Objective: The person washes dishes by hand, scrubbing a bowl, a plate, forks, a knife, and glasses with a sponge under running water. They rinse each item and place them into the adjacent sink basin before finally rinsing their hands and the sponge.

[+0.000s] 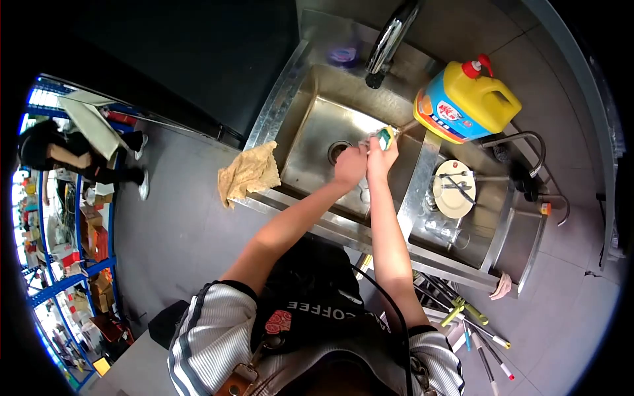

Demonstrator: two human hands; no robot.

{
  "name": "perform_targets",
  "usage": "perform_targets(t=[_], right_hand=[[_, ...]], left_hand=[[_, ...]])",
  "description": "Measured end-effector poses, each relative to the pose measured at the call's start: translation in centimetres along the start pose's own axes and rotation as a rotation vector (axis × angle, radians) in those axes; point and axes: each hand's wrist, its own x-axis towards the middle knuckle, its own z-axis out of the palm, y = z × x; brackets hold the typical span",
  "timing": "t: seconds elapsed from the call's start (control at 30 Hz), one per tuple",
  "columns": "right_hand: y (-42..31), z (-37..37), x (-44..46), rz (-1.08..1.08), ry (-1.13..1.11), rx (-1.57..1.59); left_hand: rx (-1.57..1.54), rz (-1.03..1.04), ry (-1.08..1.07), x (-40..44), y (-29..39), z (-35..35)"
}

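Observation:
Over the left basin of a steel sink [310, 148], my two hands are close together and seem to touch. My right hand [382, 160] is closed on a green and yellow sponge [385, 137], which shows at its fingertips. Beside it, my left hand [351, 165] is closed with the fingers curled inward. What it grips, if anything, is hidden. The drain [339, 152] lies just left of my left hand. Above the basin hangs a chrome faucet [391, 43].
A yellow detergent jug [472, 102] stands right of the basin. The right basin holds a plate [454, 198] with cutlery and glasses [449, 231]. A tan cloth [249, 173] drapes over the left front corner. Mop handles [485, 356] lie below right; a person [72, 152] is far left near shelves.

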Motion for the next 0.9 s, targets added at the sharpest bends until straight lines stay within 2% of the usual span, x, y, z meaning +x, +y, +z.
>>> perform_targets(t=[0.07,0.1,0.17,0.2,0.23,0.3,0.33,0.4,0.43,0.57,0.67,0.7,0.8,0.83,0.9], right_hand=[[0.8,-1.0,1.1,0.07,0.04,0.032],[0.7,-1.3,1.3,0.095,0.062,0.034],[0.7,-1.5,1.4,0.146,0.072,0.092],[0.8,-1.2,1.4,0.089,0.077,0.026],[1.0,-1.0,1.3,0.035,0.081,-0.041],[0.9,-0.6,1.0,-0.052,0.096,-0.143],[-0.1,-0.2,0.6,-0.145,0.116,-0.293],[-1.7,0.1,0.0,-0.33,0.158,-0.597],[-1.5,-0.4,0.4,-0.387,0.101,-0.814],[-3.4,-0.2,0.3,-0.259,-0.083,-1.231],[-3.7,0.1,-0.3,-0.077,-0.201,-1.147],[-3.2,0.6,-0.5,0.021,-0.178,-1.008],[-2.8,1.7,-2.6,-0.004,-0.261,-0.852],[-3.5,2.0,-3.0,0.034,-0.262,-0.706],[-3.6,1.4,-3.2,-0.143,-0.214,-0.74]], left_hand=[[0.092,0.028,-0.06,-1.4,2.6,-2.0],[0.155,-0.009,-0.222,-1.0,2.8,-2.8],[-0.09,0.152,-0.012,-0.9,1.5,-1.2],[-0.211,0.231,0.099,-0.8,1.3,-0.9],[-0.264,0.274,0.014,-0.4,1.0,-0.8],[-0.569,0.169,-0.089,-0.7,1.8,-0.9],[-0.722,0.116,-0.142,-0.9,2.3,-1.1],[-0.83,0.091,-0.178,-0.4,1.5,-0.7],[-0.885,0.079,-0.196,-0.2,1.0,-0.5],[-0.979,0.047,-0.226,0.4,-0.1,-0.9],[-1.215,-0.212,-0.251,0.9,0.0,-1.4],[-1.309,-0.164,-0.165,0.7,0.6,-1.5],[-1.51,-0.225,-0.281,1.9,0.6,-3.1],[-1.666,-0.236,-0.359,3.0,-0.2,-3.0],[-1.602,-0.235,-0.265,3.5,-1.4,-3.5]])
